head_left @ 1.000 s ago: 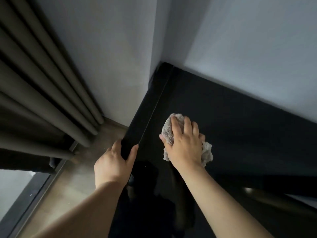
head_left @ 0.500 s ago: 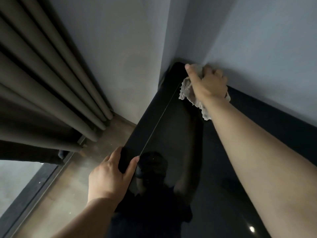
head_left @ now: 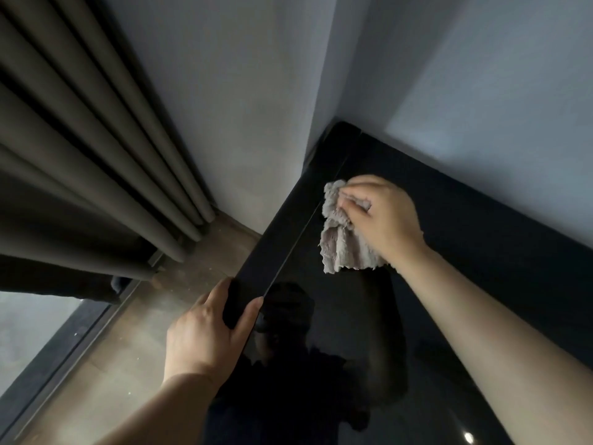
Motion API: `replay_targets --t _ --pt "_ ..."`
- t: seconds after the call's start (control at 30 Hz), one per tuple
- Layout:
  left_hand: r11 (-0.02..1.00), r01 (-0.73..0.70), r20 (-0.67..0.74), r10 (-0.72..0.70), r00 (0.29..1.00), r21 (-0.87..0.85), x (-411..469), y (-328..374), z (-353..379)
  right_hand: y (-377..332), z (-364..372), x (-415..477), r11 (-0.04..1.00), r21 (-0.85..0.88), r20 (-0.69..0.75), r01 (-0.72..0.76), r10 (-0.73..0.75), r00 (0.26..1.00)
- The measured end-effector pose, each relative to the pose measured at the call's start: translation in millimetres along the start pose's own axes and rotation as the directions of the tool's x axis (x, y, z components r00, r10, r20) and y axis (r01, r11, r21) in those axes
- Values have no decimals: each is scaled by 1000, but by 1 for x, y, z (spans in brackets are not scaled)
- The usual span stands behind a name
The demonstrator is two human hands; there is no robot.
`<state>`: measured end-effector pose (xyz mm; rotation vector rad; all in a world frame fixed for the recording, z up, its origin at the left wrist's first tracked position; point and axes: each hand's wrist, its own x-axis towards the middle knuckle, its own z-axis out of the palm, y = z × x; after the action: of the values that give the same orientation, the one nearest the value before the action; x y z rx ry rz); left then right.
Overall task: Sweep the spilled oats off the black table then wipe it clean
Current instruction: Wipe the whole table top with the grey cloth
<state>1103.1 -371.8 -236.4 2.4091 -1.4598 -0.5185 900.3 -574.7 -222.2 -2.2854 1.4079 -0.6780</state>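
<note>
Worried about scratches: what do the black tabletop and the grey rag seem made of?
The black glossy table: likely glass or lacquered board; it shows mirror-like reflections. The crumpled grey cloth: fuzzy textile, perhaps microfibre, going by its nubby folds.

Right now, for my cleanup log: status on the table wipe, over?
Left hand gripping black table edge. Right hand holding cloth on tabletop, near wall. Nothing visible in the way.

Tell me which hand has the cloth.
The right hand: it holds the grey cloth against the black table near its far corner. The left hand only holds the table's side edge.
</note>
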Motion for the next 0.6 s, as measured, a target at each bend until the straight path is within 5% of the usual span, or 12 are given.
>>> replay_targets --t 0.1,0.23,0.4,0.53,0.6 --pt "1000 -6 -5 6 1000 -4 -1 0 0 20 -16 34 992 22 -169 -124 126 978" --pt "1000 -8 -6 8 1000 1 -2 0 1 30 6 79 923 -106 -140 -370 355 924" --pt "1000 -3 -4 3 1000 3 -1 0 0 -18 28 25 939 -252 -151 -235 202 968" --pt "1000 -18 -3 18 1000 -2 -2 1 -2 -41 22 -43 998 -67 -8 -12 12 1000" --pt "1000 -25 0 25 1000 -2 -2 1 -2 -35 11 -44 999 -21 -43 -27 26 999"
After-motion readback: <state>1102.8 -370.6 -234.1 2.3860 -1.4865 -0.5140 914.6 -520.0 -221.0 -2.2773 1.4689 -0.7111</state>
